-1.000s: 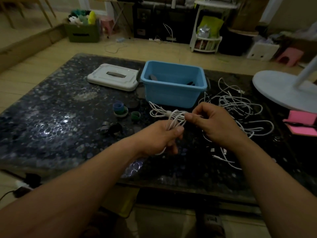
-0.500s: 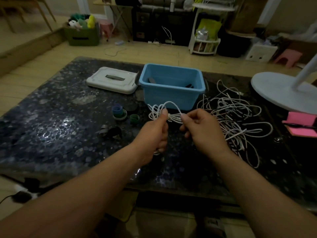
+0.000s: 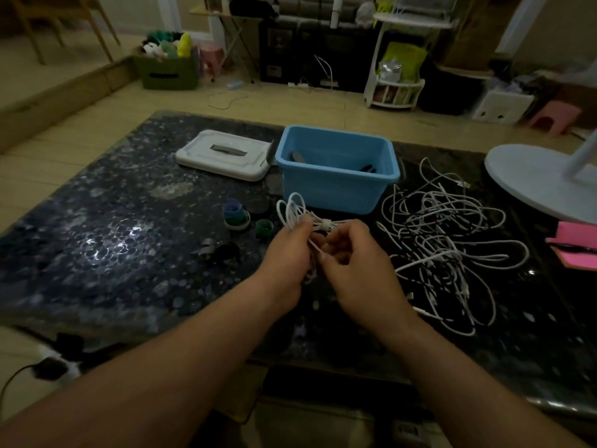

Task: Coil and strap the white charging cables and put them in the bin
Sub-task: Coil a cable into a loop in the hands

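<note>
Before the bin (image 3: 336,192), the left hand (image 3: 289,253) and right hand (image 3: 355,270) pinch a coiled cable (image 3: 292,211), apparently fastening its strap (image 3: 326,225); binning seems next.

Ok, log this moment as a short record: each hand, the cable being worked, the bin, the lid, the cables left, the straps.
left hand: grips the coiled cable
right hand: pinches the same coil near its middle
blue bin: open, just behind the hands; dark items inside, no white cable visible
lid: off, lying left of the bin
loose cables: tangled pile right of the hands
strap rolls: on the table, left of the coil
</note>
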